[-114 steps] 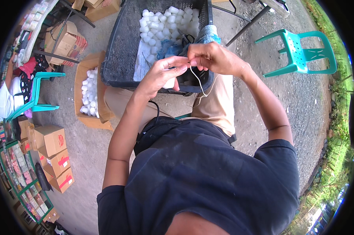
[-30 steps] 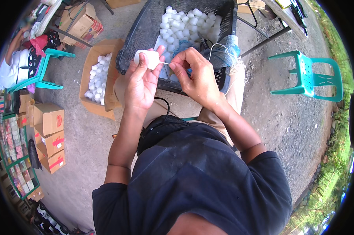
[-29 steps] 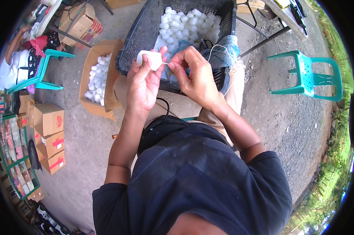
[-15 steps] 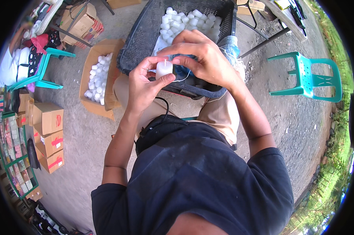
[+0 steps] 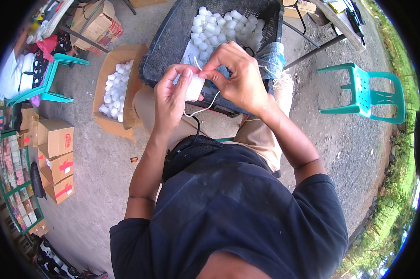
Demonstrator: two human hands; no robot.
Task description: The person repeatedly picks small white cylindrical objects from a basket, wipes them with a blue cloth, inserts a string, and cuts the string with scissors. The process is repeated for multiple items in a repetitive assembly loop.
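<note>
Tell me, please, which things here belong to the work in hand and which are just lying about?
In use:
left hand holding a white roll
right hand pinching the string
black crate of white rolls
cardboard box of white rolls

Lying about:
green chair
stacked boxes at left
second green chair

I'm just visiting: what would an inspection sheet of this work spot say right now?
Surface: bare grey ground; work is done over the lap.
Job's things: small white roll held in front of the black crate, which is full of white rolls; white string loops below it.
Clutter: open carton of more white rolls; stacked boxes at left.
Hands: left hand grips the roll; right hand pinches the string at its top.
Cables: a thin black cord near the chest.
Surroundings: green chair, grass at right.
</note>
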